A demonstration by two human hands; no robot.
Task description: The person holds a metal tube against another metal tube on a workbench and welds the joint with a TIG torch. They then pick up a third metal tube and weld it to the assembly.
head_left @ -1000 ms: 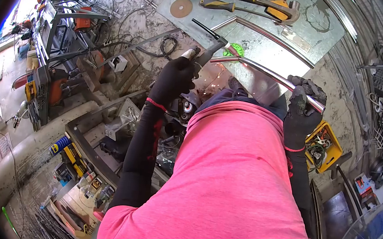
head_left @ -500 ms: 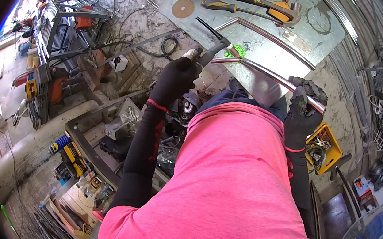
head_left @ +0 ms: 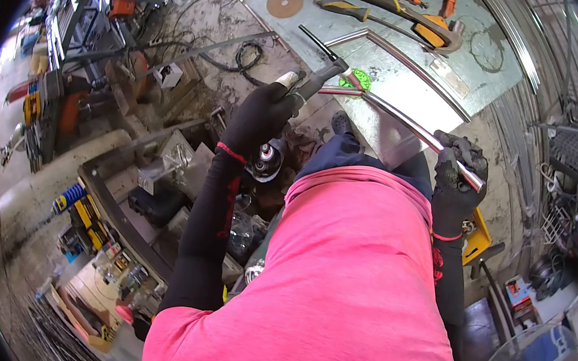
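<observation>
My left hand [head_left: 262,117], in a black glove, is closed around the handle of a TIG welding torch [head_left: 321,77]. The torch's pinkish nozzle points down at the bend of a shiny metal tube frame [head_left: 409,125], right at a round green mark [head_left: 355,80] on the metal-topped table [head_left: 425,82]. In my gloved right hand [head_left: 459,173], the fingers are wrapped round the near end of the same tube. Its far side bends round over the tabletop.
At the table's back lie a hammer [head_left: 394,7], a brown disc [head_left: 285,3] and orange clamps [head_left: 443,0]. Long metal bars [head_left: 521,50] run along its right edge. A yellow bin [head_left: 480,238] stands below my right hand; a cluttered metal-framed box [head_left: 121,215] is left of my body.
The view has shifted slightly, and more of the yellow bin is now hidden behind my right arm. Both hands keep their holds, with the torch still at the tube's bend.
</observation>
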